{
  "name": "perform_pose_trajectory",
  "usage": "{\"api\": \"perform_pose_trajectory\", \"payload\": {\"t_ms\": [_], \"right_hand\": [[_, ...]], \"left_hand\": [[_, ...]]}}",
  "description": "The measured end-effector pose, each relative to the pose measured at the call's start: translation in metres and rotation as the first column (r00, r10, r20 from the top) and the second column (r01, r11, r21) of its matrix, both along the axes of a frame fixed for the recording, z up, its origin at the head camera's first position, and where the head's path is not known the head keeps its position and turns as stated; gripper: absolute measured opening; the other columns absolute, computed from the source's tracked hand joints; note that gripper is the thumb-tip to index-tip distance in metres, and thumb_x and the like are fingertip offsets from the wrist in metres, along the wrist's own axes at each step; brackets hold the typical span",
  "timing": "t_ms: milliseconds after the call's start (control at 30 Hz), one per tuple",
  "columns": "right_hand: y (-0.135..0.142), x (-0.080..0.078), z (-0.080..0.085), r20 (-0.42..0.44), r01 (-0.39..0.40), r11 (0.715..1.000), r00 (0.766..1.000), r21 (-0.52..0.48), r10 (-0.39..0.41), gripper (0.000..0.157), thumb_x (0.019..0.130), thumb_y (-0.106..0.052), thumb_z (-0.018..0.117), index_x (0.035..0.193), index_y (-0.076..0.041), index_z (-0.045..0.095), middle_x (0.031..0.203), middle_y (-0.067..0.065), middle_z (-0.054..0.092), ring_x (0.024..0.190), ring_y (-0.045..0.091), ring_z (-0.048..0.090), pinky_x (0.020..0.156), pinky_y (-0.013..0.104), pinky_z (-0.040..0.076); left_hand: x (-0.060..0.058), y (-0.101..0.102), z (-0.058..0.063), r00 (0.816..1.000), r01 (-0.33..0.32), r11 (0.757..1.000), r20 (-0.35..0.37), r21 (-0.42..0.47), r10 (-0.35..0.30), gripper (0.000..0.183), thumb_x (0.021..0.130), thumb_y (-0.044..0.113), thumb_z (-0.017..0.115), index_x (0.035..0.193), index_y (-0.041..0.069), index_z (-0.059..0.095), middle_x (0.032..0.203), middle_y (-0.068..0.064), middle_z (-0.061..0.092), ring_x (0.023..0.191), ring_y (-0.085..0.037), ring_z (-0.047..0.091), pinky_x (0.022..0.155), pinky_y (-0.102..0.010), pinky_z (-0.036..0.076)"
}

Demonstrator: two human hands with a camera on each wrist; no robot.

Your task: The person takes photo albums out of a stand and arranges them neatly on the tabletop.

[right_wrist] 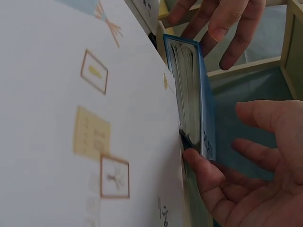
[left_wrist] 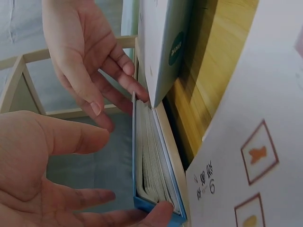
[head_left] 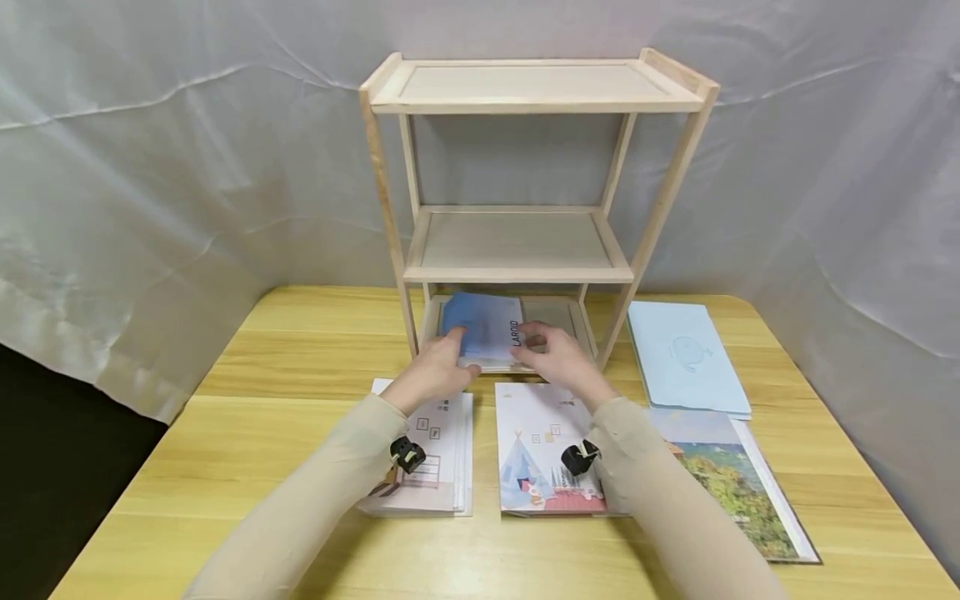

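book (head_left: 483,329) on rack's (head_left: 525,250) bottom shelf, booklets (head_left: 551,450) before rack

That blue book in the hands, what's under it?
The blue book lies on the bottom shelf of the wooden rack, held by the left hand and right hand. Anything beneath it is covered.
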State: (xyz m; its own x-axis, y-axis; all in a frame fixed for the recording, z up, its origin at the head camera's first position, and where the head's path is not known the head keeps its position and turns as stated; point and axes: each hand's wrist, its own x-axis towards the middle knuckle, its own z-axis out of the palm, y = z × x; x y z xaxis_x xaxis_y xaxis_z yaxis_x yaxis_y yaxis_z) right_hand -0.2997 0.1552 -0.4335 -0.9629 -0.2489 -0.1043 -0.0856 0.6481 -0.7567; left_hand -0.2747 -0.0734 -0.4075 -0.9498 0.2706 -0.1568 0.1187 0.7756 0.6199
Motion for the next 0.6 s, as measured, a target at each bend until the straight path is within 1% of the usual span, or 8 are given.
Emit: {"api": "perform_pose_trajectory", "payload": {"t_ms": [67, 133, 233, 300, 367, 533, 600], "right_hand": [[0.003, 0.000, 0.000, 0.007, 0.000, 1.000, 1.000, 0.001, 0.000, 0.058, 0.107, -0.036, 0.066, 0.159, -0.013, 0.051, 0.152, 0.023, 0.061, 0.137, 0.045, 0.061, 0.110, 0.059, 0.055], [0.005, -0.001, -0.001, 0.015, 0.001, 1.000, 1.000, -0.008, -0.001, 0.059, 0.107, -0.035, 0.066, 0.159, -0.012, 0.050, 0.152, 0.024, 0.060, 0.134, 0.044, 0.063, 0.109, 0.057, 0.056], [0.008, -0.003, -0.002, 0.034, 0.010, 0.999, 0.999, -0.039, -0.009, 0.061, 0.107, -0.032, 0.066, 0.160, -0.010, 0.047, 0.152, 0.026, 0.059, 0.127, 0.042, 0.068, 0.106, 0.054, 0.059], [0.010, -0.004, -0.003, 0.040, 0.016, 0.999, 0.999, -0.048, -0.015, 0.063, 0.107, -0.032, 0.066, 0.161, -0.008, 0.046, 0.151, 0.026, 0.059, 0.123, 0.040, 0.071, 0.105, 0.053, 0.059], [0.011, -0.006, -0.004, 0.046, 0.022, 0.998, 0.999, -0.057, -0.020, 0.063, 0.107, -0.032, 0.066, 0.162, -0.008, 0.045, 0.150, 0.026, 0.060, 0.121, 0.039, 0.072, 0.104, 0.052, 0.060], [0.013, -0.008, -0.005, 0.059, 0.030, 0.997, 0.998, -0.068, -0.026, 0.059, 0.110, -0.025, 0.060, 0.164, -0.011, 0.042, 0.151, 0.024, 0.060, 0.124, 0.040, 0.069, 0.105, 0.052, 0.059], [0.013, -0.009, -0.006, 0.074, 0.039, 0.995, 0.997, -0.090, -0.032, 0.059, 0.110, -0.021, 0.059, 0.165, -0.012, 0.041, 0.151, 0.024, 0.059, 0.125, 0.039, 0.068, 0.105, 0.050, 0.060]], "left_hand": [[0.000, 0.001, 0.000, 1.000, 0.004, 1.000, 0.004, 0.002, -0.004, 0.083, 0.104, 0.026, 0.069, 0.169, 0.001, 0.024, 0.165, -0.027, 0.046, 0.149, -0.044, 0.051, 0.123, -0.058, 0.045], [-0.001, 0.001, 0.001, 1.000, 0.011, 1.000, 0.009, 0.010, -0.011, 0.083, 0.104, 0.026, 0.068, 0.169, 0.001, 0.023, 0.166, -0.026, 0.045, 0.144, -0.043, 0.056, 0.121, -0.058, 0.047], [-0.004, 0.000, 0.002, 1.000, 0.022, 1.000, 0.001, 0.017, -0.022, 0.080, 0.105, 0.024, 0.067, 0.169, 0.000, 0.025, 0.167, -0.026, 0.043, 0.146, -0.043, 0.054, 0.123, -0.058, 0.044], [-0.007, -0.001, 0.001, 1.000, 0.022, 1.000, -0.009, 0.022, -0.021, 0.078, 0.105, 0.023, 0.066, 0.168, 0.000, 0.026, 0.168, -0.026, 0.041, 0.149, -0.044, 0.051, 0.125, -0.057, 0.042], [-0.010, -0.003, 0.001, 1.000, 0.018, 1.000, -0.021, 0.020, -0.018, 0.074, 0.106, 0.021, 0.064, 0.167, -0.001, 0.029, 0.169, -0.025, 0.040, 0.155, -0.044, 0.043, 0.128, -0.058, 0.037], [-0.017, -0.006, -0.001, 1.000, 0.008, 1.000, -0.028, 0.012, -0.007, 0.062, 0.110, 0.018, 0.052, 0.166, 0.000, 0.033, 0.170, -0.024, 0.039, 0.158, -0.045, 0.037, 0.130, -0.059, 0.033], [-0.020, -0.005, -0.002, 1.000, -0.001, 1.000, -0.022, 0.009, 0.001, 0.062, 0.110, 0.018, 0.048, 0.167, 0.000, 0.032, 0.171, -0.024, 0.037, 0.159, -0.045, 0.033, 0.131, -0.060, 0.031]]}}
